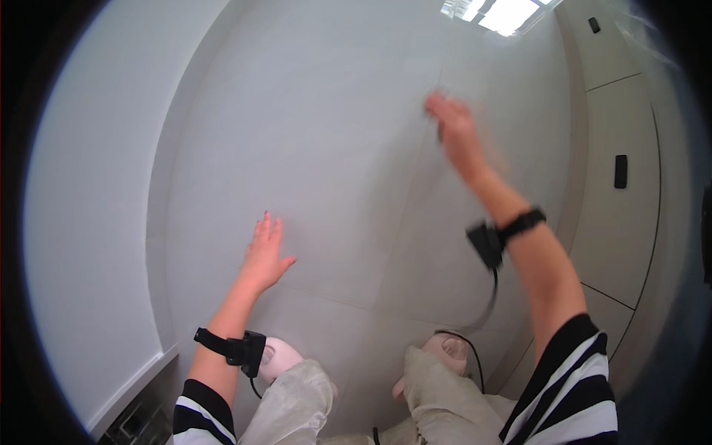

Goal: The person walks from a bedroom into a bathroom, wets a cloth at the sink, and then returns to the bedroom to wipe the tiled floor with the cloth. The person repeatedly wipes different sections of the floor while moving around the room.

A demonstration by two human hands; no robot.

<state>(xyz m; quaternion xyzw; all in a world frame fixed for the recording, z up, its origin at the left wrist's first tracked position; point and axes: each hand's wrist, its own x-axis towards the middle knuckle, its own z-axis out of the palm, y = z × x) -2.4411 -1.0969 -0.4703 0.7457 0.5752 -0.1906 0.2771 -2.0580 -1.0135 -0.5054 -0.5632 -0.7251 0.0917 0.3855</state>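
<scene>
My left hand [265, 257] is held palm down over the pale floor tiles [311, 167], fingers stretched forward and thumb spread to the side. Nothing is in it. Farther forward and to the right, my right hand [457, 125] is blurred, with its fingers bent. A small dark patch shows along its palm side, too indistinct to name, so I cannot tell whether something is held. Black straps with box-like devices sit on my left forearm [245, 353] and my right forearm [489, 245], each with a cable.
A white wall with a skirting [158, 222] runs along the left. On the right stand pale cabinet fronts [606, 233] with black handles [621, 171]. My feet in pink slippers [282, 356] are below, near a cable [476, 359]. Bright light reflects off the far floor.
</scene>
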